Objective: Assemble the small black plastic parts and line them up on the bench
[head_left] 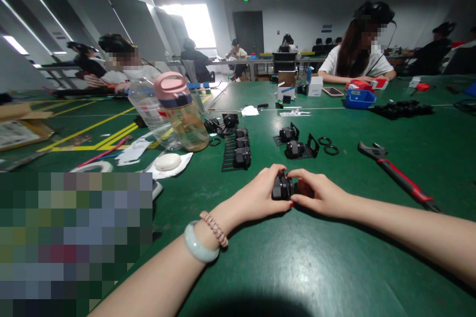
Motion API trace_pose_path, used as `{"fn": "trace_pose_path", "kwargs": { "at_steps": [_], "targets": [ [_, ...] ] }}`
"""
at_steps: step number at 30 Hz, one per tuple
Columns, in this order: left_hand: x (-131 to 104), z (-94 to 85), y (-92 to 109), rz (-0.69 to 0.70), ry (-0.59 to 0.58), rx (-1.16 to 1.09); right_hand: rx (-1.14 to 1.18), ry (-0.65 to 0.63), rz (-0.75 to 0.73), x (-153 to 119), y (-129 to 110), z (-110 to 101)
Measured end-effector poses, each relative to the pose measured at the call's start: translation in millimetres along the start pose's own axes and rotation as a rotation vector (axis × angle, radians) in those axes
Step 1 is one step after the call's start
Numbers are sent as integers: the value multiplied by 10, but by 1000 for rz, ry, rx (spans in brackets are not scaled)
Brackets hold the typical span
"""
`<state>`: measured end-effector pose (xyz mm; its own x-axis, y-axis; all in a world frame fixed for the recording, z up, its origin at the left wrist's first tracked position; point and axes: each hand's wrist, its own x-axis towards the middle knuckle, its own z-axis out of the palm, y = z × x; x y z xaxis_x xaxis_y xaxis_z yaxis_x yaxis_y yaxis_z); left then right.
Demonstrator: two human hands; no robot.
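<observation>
A black threaded fitting (281, 188) lies between my two hands, low over the green table (297, 262). My left hand (262, 190), with a bead bracelet and a pale bangle at its wrist, is closed on its left side. My right hand (320, 192) pinches its right end with thumb and fingers. Beyond my hands are black fittings on slotted brackets (297, 147), with a black ring nut (330, 150) beside them. More fittings stand on a bracket (241, 157) to the left. Part of the held fitting is hidden by my fingers.
An adjustable wrench (399, 176) with red and black handles lies right. At left stand a pink-lidded bottle (188, 119) and a clear bottle (148, 109), near a white round item (167, 161). Farther back are a blue bin (360, 99), a phone (332, 91), small boxes and seated people.
</observation>
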<state>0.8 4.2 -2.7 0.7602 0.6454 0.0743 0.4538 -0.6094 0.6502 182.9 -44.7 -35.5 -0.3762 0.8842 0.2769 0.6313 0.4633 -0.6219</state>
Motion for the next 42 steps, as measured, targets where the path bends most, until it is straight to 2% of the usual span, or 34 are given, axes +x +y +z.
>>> {"fn": "trace_pose_path", "kwargs": {
  "at_steps": [42],
  "targets": [
    [-7, 20, -34, 21, 13, -3, 22, -21, 24, 5, -3, -13]
  ]
}}
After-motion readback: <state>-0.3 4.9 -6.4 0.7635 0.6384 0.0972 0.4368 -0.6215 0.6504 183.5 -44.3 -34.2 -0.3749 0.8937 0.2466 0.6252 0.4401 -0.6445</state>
